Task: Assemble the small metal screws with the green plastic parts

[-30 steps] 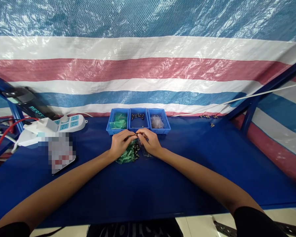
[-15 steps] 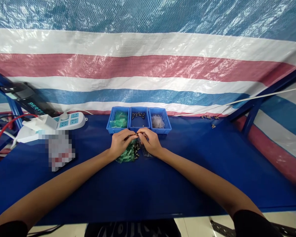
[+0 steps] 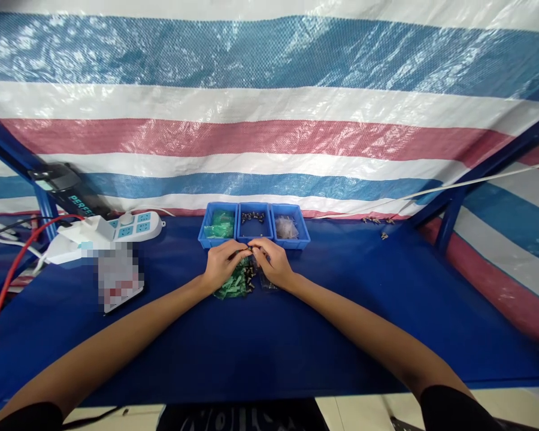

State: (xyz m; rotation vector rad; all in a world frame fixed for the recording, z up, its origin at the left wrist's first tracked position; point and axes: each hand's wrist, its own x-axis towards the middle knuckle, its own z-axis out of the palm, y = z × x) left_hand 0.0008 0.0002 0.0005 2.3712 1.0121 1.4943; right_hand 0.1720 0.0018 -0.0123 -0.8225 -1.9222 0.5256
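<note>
Fingertips of the left hand (image 3: 224, 263) and right hand (image 3: 273, 262) meet, both pinching a small dark piece (image 3: 250, 248), too tiny to identify. Just nearer, partly under the hands on the blue table (image 3: 273, 347), lie green packets (image 3: 233, 285), metal fittings (image 3: 251, 276) and clear plastic (image 3: 268, 284). Just beyond stand three joined-up bins: left bin (image 3: 209, 243) with green packets, middle bin (image 3: 254, 230) with fittings, right bin (image 3: 291, 245) with clear plastic. Far left sits a power strip (image 3: 138, 227).
</note>
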